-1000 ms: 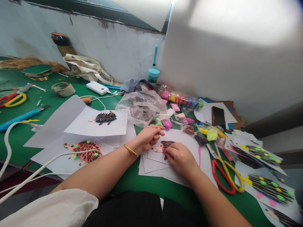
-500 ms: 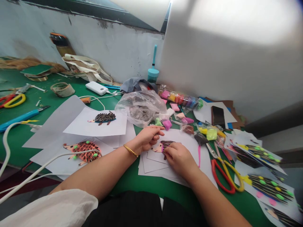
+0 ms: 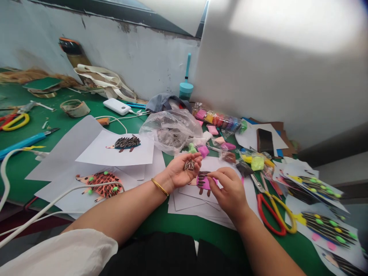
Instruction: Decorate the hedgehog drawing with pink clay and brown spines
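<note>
A small pile of striped sunflower seeds (image 3: 189,165) lies in my left hand (image 3: 184,168), which is turned palm up with its fingers curled round them. Below and to the right is a pink clay hedgehog (image 3: 204,184) on white paper, its back partly covered with rows of seeds. My right hand (image 3: 230,188) is over the hedgehog's rear end, thumb and forefinger pinched on a sunflower seed that is mostly hidden by the fingertips. The hands partly cover the hedgehog's head and tail.
Red and yellow scissors (image 3: 273,207) lie right of the papers. A plastic bag of seeds (image 3: 172,132) and coloured clay packets (image 3: 227,146) sit behind. Finished seed hedgehogs (image 3: 128,142) are on sheets at left and right. A white cable (image 3: 71,191) crosses the left side.
My left hand has turned palm up, bringing the seeds in it into view. The right hand has lifted slightly and shifted right, uncovering more of the pink hedgehog.
</note>
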{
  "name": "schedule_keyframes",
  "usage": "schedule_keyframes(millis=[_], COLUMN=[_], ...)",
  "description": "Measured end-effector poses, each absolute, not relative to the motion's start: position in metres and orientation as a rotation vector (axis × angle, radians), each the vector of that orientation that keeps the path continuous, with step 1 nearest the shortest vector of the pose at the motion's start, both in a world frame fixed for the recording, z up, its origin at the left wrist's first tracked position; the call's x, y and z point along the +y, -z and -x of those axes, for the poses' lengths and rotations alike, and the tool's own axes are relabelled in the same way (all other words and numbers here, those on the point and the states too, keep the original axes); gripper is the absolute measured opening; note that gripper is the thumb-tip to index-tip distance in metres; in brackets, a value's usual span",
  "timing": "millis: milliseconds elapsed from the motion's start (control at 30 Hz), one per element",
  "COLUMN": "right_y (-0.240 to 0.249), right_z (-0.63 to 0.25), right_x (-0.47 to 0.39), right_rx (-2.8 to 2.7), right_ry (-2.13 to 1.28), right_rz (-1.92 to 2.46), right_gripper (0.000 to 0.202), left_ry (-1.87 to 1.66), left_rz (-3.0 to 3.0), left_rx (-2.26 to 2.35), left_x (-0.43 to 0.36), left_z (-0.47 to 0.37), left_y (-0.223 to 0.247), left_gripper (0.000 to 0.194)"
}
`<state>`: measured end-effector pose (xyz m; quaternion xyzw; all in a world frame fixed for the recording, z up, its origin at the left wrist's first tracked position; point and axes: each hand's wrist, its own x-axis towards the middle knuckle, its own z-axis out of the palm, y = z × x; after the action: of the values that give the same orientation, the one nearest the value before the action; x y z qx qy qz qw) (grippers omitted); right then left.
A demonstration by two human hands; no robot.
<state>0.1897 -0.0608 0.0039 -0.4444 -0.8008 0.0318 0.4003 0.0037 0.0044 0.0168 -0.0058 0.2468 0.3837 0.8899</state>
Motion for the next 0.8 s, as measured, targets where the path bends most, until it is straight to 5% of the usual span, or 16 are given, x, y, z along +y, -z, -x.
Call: schedule_keyframes(millis=[333,800], right_y=[-0.012,-0.03], right_z=[-0.18,-0.191], right_x=[-0.056,-0.048], right_rx=[-2.114,-2.041], right_ry=[0.032,-0.086], right_rz=[1.108,1.158], right_gripper=[0.028,0.022], left_ry=[-0.868,-0.803], left_rz=[0.017,-0.072], left_rx=[0.496,0.469], left_x=[-0.01,-0.011], left_z=[-0.014,-0.01], left_y=[-0.018,-0.021], left_gripper=[0.018,0.024])
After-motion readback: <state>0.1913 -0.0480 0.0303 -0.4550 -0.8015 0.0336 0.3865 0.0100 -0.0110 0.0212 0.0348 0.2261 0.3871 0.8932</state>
